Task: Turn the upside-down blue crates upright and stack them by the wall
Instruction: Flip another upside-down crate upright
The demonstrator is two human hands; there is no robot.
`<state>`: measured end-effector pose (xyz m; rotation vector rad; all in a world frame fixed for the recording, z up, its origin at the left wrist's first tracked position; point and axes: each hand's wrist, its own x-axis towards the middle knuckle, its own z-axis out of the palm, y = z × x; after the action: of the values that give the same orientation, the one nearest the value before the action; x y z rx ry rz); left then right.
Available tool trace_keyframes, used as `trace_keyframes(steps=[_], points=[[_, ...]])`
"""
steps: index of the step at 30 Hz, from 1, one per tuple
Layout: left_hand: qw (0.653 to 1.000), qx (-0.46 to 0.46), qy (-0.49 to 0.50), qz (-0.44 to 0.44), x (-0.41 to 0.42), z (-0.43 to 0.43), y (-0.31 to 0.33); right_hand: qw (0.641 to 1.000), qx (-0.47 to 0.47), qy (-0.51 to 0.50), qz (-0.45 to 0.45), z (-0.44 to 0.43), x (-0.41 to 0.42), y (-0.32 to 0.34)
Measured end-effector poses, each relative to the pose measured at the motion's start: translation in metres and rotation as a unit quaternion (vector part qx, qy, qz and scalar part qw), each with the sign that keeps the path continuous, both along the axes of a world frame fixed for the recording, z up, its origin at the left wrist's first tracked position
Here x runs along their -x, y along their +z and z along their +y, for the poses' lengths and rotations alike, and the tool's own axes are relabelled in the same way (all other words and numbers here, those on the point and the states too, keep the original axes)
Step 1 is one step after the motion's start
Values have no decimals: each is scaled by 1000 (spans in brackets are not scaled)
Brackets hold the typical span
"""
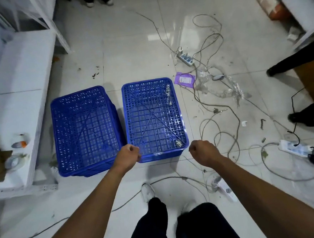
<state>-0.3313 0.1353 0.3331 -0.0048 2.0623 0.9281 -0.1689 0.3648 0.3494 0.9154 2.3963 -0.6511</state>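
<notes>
Two blue perforated crates sit side by side on the white tiled floor. The right crate (152,117) lies upside down, its ribbed base facing up with scraps of clear tape on it. The left crate (84,129) faces up and tops a nested stack beside the white ledge. My left hand (128,156) is curled into a fist over the near left corner of the right crate; I cannot tell whether it touches the rim. My right hand (204,152) is also a fist, just off the crate's near right corner, holding nothing.
A white ledge (20,87) runs along the left. Cables (226,138), power strips (185,58), crumpled clear plastic (223,90) and a purple packet (185,79) litter the floor to the right. Another person's legs (306,108) stand at the right edge. My own feet are below.
</notes>
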Motion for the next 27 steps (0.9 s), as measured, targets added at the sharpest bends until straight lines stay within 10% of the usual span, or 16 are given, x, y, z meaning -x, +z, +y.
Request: trace_keyframes(steps=[15,27], points=[[994,105,30,-2,65,126,-67,991,86,68,-72,128,79,-85],[920,327,-181,113,156,155,-253,987,-11,144,-76,183,156,-280]])
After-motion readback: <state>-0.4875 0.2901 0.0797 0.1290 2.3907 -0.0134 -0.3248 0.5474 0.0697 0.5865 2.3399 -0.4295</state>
